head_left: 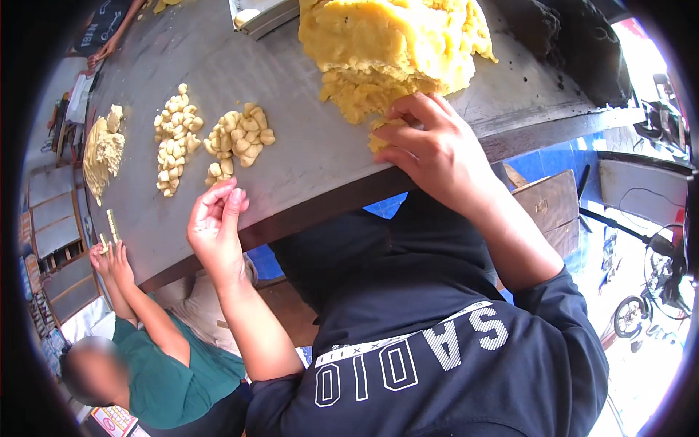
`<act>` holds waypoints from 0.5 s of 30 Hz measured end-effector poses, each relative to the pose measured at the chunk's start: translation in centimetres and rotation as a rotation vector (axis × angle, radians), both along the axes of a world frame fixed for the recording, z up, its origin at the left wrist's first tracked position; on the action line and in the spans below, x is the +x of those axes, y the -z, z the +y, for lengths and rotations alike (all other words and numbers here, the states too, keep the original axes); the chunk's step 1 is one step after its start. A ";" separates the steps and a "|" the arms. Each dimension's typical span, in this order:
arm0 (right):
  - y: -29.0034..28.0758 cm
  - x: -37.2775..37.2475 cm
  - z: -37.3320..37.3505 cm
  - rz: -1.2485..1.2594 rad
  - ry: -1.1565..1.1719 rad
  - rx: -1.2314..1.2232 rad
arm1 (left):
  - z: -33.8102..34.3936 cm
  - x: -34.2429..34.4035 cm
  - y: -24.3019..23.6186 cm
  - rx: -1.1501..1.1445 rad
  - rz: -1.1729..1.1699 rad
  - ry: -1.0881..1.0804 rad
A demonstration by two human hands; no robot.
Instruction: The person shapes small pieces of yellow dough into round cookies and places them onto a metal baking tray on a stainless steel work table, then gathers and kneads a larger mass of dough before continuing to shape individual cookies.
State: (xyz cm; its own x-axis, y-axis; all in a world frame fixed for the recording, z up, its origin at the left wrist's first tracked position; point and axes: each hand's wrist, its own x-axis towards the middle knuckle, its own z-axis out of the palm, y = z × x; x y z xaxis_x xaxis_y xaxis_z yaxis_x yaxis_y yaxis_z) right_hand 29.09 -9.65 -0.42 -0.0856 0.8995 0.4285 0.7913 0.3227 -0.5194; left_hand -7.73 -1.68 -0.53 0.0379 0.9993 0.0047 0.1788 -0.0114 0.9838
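Though apart — yellow dough point(397, 44), pale lumps point(244, 135).

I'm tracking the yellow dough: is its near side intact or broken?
Broken: the yellow dough is ragged and crumbly along its near side, with a small piece at the fingertips of the right hand.

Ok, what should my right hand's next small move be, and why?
Probably draw the yellow bit clear of the dough: your right hand has its fingers around it at the dough's ragged near edge, and your left hand, by the small pale pieces, looks empty.
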 end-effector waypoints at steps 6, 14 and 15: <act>-0.8 -1.1 0.0 -0.025 0.138 -0.110 | -0.9 4.3 -0.3 0.122 -0.043 0.292; -0.1 -1.0 2.1 -0.200 -0.049 0.097 | -0.9 5.1 0.0 0.582 0.671 0.278; -0.3 -1.7 2.2 -0.194 -0.054 0.099 | -0.7 4.8 0.2 0.748 0.698 0.306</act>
